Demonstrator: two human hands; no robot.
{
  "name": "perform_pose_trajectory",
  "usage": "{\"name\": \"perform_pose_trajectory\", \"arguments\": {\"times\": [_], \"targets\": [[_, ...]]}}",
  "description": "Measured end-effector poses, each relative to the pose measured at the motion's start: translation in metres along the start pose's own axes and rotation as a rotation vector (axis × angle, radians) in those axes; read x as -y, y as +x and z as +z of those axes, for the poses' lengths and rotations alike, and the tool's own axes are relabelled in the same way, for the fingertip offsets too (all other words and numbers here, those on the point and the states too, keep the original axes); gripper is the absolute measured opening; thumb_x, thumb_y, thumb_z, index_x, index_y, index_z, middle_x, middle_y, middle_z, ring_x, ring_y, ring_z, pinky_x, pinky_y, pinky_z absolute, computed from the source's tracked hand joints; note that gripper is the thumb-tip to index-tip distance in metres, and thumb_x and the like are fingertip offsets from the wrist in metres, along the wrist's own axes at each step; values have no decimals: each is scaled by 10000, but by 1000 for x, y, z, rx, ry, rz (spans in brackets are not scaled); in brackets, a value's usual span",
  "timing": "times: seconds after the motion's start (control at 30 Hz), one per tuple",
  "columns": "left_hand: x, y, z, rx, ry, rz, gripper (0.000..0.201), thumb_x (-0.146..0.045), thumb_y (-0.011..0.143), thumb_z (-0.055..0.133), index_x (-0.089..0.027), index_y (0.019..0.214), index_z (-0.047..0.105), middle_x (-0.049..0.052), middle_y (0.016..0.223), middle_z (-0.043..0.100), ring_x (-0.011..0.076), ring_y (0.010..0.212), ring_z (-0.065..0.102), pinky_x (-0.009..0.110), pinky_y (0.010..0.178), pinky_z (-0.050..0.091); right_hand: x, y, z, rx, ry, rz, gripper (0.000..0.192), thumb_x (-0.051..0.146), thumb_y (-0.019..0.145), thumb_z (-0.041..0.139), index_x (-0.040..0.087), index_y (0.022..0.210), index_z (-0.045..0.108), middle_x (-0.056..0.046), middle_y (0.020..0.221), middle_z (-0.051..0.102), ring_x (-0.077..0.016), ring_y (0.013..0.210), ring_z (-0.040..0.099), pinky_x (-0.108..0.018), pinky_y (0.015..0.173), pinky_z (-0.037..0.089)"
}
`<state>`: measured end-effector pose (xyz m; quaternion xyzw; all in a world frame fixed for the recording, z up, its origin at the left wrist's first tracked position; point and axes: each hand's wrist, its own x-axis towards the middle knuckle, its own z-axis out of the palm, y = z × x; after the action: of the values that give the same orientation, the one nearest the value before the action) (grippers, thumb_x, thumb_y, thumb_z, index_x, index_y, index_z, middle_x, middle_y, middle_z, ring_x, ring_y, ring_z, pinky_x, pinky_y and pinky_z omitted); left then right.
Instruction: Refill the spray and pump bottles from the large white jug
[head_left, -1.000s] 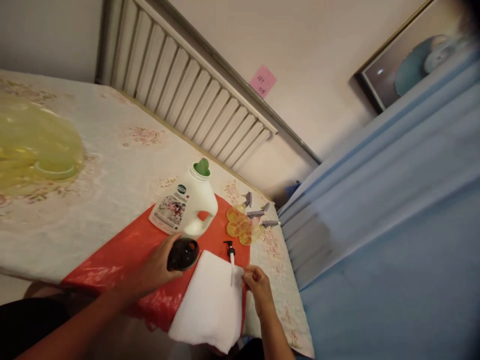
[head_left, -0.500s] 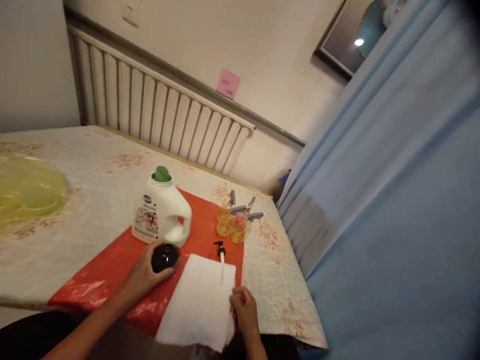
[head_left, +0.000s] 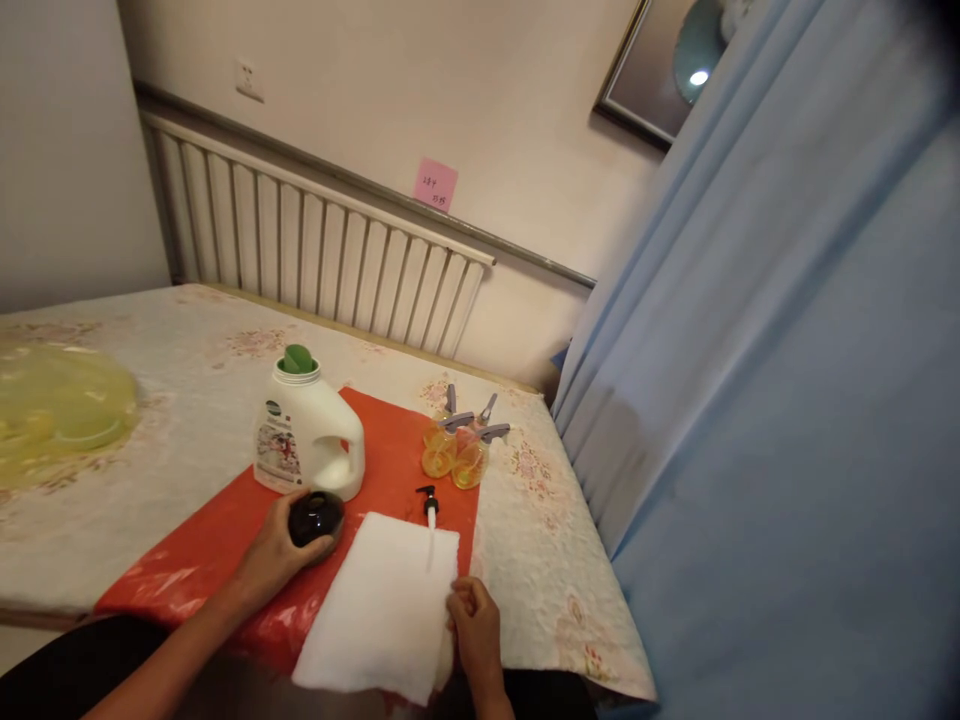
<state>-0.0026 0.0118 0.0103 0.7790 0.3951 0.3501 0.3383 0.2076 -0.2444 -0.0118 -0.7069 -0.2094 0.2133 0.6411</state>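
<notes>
Bottle, base out of sight

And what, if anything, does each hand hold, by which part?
The left hand holds the dark bottle around its side. The right hand is at the edge of the white cloth; whether it grips cannot be told.

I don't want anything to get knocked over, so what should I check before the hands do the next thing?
1. Left hand has the dark bottle: ok, fingers are around it.
2. Right hand has a grip on the white cloth: cannot tell, its fingers are at the edge.
3. Nothing lies on the cloth: not ok, the tube of the pump lies over it.
4. Big jug stands upright: ok.
5. Jug is sealed: cannot tell, something green sits in its mouth.
6. Spray bottles are away from both hands: ok.
</notes>
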Motion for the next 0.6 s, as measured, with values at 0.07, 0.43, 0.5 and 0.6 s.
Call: {"name": "perform_pose_trajectory", "arguments": {"times": [0.07,0.43,0.5,0.6], "targets": [[2,0,1,-13,-15,9,718,-451,696,695,-205,1293,381,142,1283,535,346,1200,560,538,1021,459,0,-1,0,-8,6,-11,94,251,645,643,203,725,649,61,523,554,-128,473,508,-229,476,400],[12,3,5,10,-31,6,760,-466,694,696,-175,1309,355,162,1313,493,341,1224,531,519,1048,438,1,3,2,-16,26,3,143,317,666,607,184,717,603,71,481,528,-92,387,415,-190,377,303],[10,2,4,11,-37,1,758,-463,692,699,-180,1308,360,156,1306,500,339,1217,539,516,1038,448,5,7,1,-9,22,5,183,364,682,598,185,719,583,64,490,543,-85,361,394,-188,357,279],[8,1,4,-5,-45,22,739,-432,683,707,-184,1296,377,143,1288,509,335,1220,538,516,1050,438,14,20,3,-13,-9,-24,207,390,690,602,186,702,567,67,477,529,-85,363,399,-190,367,290]]}}
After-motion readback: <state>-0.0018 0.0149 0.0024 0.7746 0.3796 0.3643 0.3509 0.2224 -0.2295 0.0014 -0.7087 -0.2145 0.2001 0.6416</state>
